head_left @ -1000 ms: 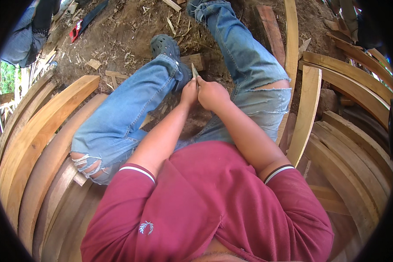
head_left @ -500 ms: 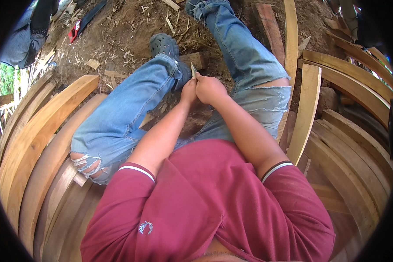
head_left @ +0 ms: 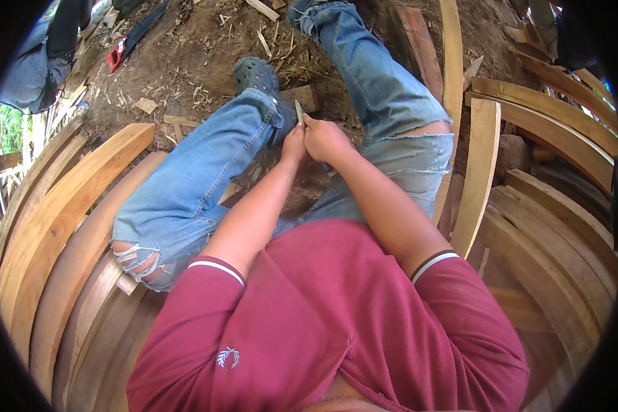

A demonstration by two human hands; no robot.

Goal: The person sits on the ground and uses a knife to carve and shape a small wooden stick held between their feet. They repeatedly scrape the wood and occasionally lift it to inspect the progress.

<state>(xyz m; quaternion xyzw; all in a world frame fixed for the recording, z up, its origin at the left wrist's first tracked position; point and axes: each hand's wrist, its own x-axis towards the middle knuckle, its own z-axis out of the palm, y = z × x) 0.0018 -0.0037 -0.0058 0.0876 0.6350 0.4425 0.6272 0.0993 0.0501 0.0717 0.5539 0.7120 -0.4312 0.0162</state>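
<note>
Between my legs, my left hand (head_left: 294, 145) and my right hand (head_left: 327, 142) are held close together, both with fingers closed. A slim, pale, pointed piece (head_left: 299, 112) sticks out beyond the fingers, tip facing away from me. Whether it is wood or a blade cannot be made out, and the rest of it is hidden in the hands. The right thumb and fingers pinch beside it, and the left fingers wrap close around its lower part. Just past the tip, a short wood block (head_left: 305, 98) lies on the dirt by my dark clog (head_left: 255, 77).
Curved wooden planks (head_left: 69, 196) are stacked on my left, with more curved planks (head_left: 553, 240) on my right. An upright board (head_left: 478, 172) stands beside my right leg. A handsaw with a red handle (head_left: 117, 55) lies at far left, near another person's leg (head_left: 31, 72). Wood chips litter the dirt.
The view has shifted very slightly. My hands stay together around the pointed piece, with only a tiny movement, and the piece points a little more upright.
</note>
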